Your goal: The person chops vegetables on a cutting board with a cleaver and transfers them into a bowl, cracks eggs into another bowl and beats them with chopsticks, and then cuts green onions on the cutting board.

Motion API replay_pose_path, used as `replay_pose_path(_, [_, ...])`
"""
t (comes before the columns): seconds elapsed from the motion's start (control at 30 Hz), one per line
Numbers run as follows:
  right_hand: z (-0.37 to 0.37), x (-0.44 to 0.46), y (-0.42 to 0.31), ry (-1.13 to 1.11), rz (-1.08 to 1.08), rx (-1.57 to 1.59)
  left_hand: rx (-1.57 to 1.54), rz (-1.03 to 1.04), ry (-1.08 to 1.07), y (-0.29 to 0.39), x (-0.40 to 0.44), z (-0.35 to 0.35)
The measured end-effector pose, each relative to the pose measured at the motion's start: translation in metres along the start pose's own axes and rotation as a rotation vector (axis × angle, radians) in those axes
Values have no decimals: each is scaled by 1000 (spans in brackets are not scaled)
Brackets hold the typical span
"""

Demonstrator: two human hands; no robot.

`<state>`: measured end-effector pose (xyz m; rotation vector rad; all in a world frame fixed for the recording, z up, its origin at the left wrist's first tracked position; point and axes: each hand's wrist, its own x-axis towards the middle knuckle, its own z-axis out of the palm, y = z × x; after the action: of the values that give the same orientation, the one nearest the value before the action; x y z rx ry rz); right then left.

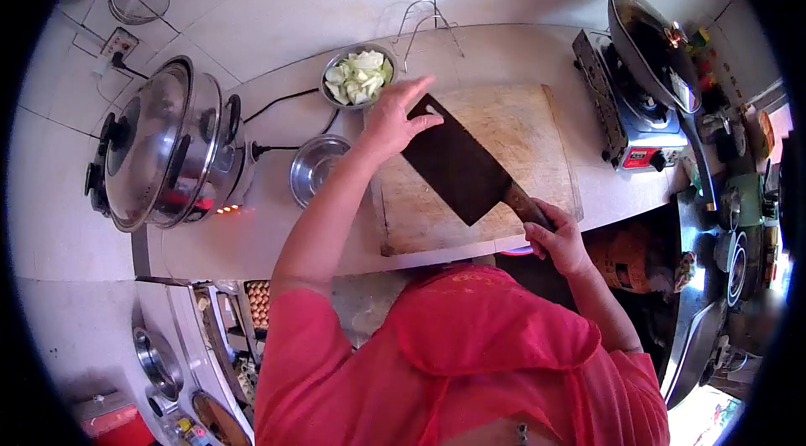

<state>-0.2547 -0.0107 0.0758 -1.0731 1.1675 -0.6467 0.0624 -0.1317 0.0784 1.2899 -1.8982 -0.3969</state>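
In the head view, my right hand [558,238] is wrapped round the wooden handle of a cleaver [460,165]. Its wide dark blade is turned flat toward the camera, over the wooden cutting board [537,131]. My left hand [398,120] is at the far end of the blade, fingers stretched out and thumb apart. A small pale bit [434,110] shows by the thumb, too small to name. Just beyond this hand stands a metal bowl [325,81] of cut pale green vegetable pieces [361,76]. An open metal bowl [309,173] sits beside my left forearm.
A large lidded steamer pot [155,148] stands at left, with black cords behind it. At right, a wok [651,47] rests on a portable gas stove [625,110], its handle pointing toward me. A wire rack [432,22] leans near the wall. Eggs [258,305] sit below the counter.
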Motion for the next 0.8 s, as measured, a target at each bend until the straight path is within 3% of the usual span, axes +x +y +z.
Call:
replay_pose_path(0.1, [7, -3, -10, -31, 17, 17, -86, -180, -136, 4, -4, -9])
replay_pose_path(0.2, [13, -4, -10, -35, 23, 27, -314, -173, 31, -18, -7, 0])
replay_pose_path(0.3, [8, -11, -7, -12, 32, 14, -443, -571, 198, -48, 11, -18])
replay_pose_path(0.37, [7, -21, -2, 90, 57, 50, -171, -469, 396, -83, 27, -36])
replay_pose_path(0.43, [5, -32, 4, 205, 41, 74, -164, -331, 652, -117, 47, -52])
replay_pose_path(0.53, [5, -38, 10, 342, 10, 117, 509, 82, 439, -157, 61, -49])
replay_pose_path(0.63, [-1, -35, 15, 483, -48, 67, 839, -46, 332, -146, 46, -19])
replay_pose_path(0.67, [-1, -34, 17, 543, -38, 36, 790, -24, 375, -133, 43, -14])
replay_pose_path(0.73, [-1, -38, 25, 611, 16, -32, 251, -212, 138, -107, 21, 1])
replay_pose_path(0.77, [-3, -33, 31, 660, -129, -311, -17, -304, 33, -94, 8, 9])
replay_pose_path(0.8, [-5, -26, 40, 697, -280, -591, 65, -271, -84, -78, -15, 18])
